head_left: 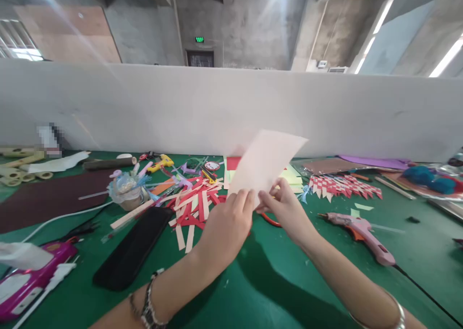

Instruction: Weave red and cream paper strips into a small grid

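Note:
A pale pink sheet of paper (pixel 265 162) is held up at a slant above the middle of the green table. My left hand (pixel 235 218) grips its lower left edge, fingers closed over it. At the lower right corner my right hand (pixel 284 206) pinches the same sheet between thumb and fingers. Just beneath my right hand shows a bit of a red-orange handle (pixel 271 220); the rest is hidden. To the left of my left hand lies a loose heap of red and pale paper strips (pixel 195 206). Behind the sheet, stacked coloured paper (pixel 292 177) is partly covered.
On the right lies a pink glue gun (pixel 361 230) with its cord, near a red-and-white woven paper piece (pixel 343 186). A black pouch (pixel 133 247) and a magenta device (pixel 39 276) are on the left. A white partition (pixel 181 107) rises behind the table.

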A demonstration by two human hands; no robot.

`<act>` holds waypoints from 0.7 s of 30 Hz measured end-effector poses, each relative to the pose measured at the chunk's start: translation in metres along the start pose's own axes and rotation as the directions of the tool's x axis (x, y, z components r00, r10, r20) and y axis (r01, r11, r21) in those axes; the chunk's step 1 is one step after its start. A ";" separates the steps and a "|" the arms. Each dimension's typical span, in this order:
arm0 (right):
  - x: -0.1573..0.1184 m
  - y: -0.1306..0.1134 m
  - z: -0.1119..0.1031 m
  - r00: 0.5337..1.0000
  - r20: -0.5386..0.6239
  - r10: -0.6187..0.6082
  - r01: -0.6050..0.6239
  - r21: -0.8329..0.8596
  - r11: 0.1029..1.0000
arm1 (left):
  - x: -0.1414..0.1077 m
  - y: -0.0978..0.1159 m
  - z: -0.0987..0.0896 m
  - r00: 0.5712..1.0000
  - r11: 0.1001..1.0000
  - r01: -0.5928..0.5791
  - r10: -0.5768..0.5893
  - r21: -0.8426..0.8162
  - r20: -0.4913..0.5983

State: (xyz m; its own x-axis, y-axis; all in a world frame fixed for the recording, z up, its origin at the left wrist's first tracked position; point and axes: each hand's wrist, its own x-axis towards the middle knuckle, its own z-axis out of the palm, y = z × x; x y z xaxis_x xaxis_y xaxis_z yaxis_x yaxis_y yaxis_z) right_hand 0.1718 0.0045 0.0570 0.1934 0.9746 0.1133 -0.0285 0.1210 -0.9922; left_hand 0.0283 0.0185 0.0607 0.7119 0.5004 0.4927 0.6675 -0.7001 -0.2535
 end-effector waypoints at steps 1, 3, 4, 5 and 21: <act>-0.008 0.003 -0.003 0.999 0.033 0.028 -0.027 -0.027 0.999 | -0.006 0.000 0.002 0.999 0.999 -0.044 0.044 0.021 -0.006; -0.025 0.011 -0.012 0.993 0.112 0.031 -0.017 -0.128 0.992 | -0.019 0.002 0.007 0.992 0.991 -0.126 0.127 0.053 -0.019; -0.035 0.016 -0.018 0.988 0.152 -0.003 0.036 -0.215 0.976 | -0.027 0.003 0.010 0.987 0.985 -0.161 0.162 0.064 -0.015; -0.045 0.021 -0.023 0.985 0.166 -0.035 0.092 -0.354 0.931 | -0.035 0.006 0.012 0.981 0.979 -0.194 0.195 0.068 -0.002; -0.090 0.080 -0.037 0.781 0.620 -0.076 0.594 -0.699 0.398 | -0.101 0.024 0.047 0.941 0.901 -0.259 0.316 -0.349 0.117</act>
State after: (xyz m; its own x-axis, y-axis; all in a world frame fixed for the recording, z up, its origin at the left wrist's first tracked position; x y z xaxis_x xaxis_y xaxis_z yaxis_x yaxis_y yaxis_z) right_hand 0.1888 -0.0808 -0.0342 -0.4551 0.8686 0.1958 0.7892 0.4954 -0.3631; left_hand -0.0172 -0.0252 -0.0338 0.9070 0.3091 0.2860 0.3405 -0.9379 -0.0660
